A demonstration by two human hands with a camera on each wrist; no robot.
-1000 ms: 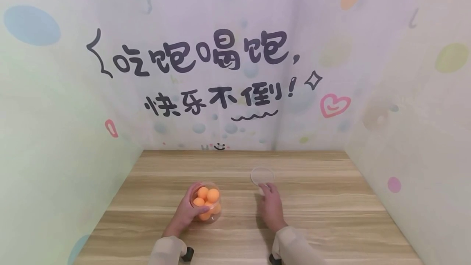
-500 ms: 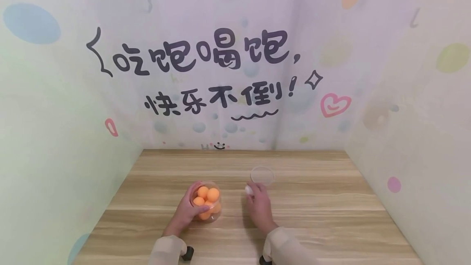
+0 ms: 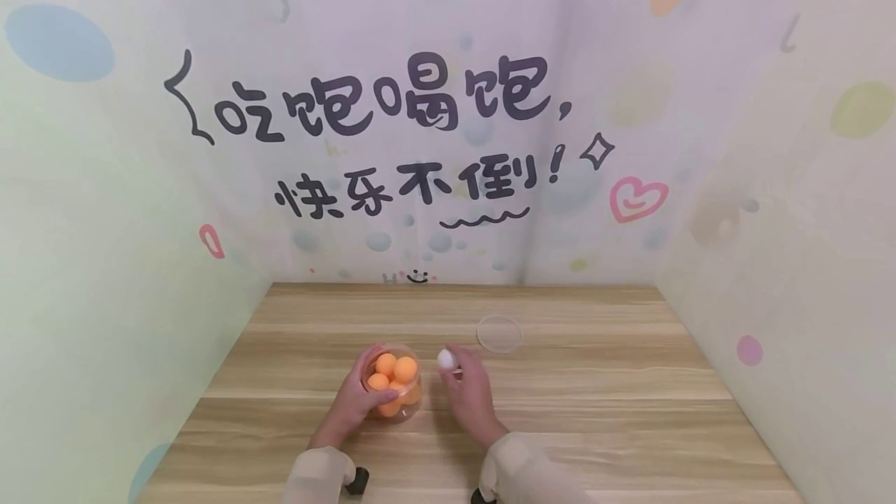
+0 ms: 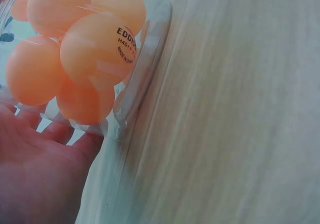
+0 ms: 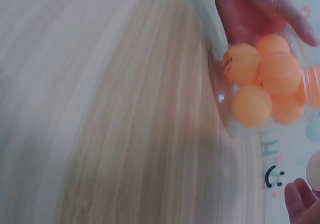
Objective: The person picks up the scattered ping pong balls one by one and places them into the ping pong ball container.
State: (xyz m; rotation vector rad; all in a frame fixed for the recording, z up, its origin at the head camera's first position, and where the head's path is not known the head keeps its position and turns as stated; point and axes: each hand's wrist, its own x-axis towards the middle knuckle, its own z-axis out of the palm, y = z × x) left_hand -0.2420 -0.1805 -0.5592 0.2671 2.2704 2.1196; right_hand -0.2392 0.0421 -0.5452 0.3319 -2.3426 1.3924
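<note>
In the head view a clear round plastic jar stands on the table, left of the middle. Several orange ping-pong balls fill much of it; one shows printed letters in the left wrist view. My left hand grips the jar from its left side, thumb across the near side. To the right of the jar, my right hand pinches a white ping-pong ball between thumb and fingers, apart from the jar. That white ball is partly cut off at the right wrist view's edge.
A clear round lid lies flat on the wood-grain table, behind and right of my right hand. Pale walls with printed writing and coloured dots close off the back and both sides.
My right hand has moved left from beside the clear lid toward the jar, bringing the white ping-pong ball with it. The left hand and jar stay where they were.
</note>
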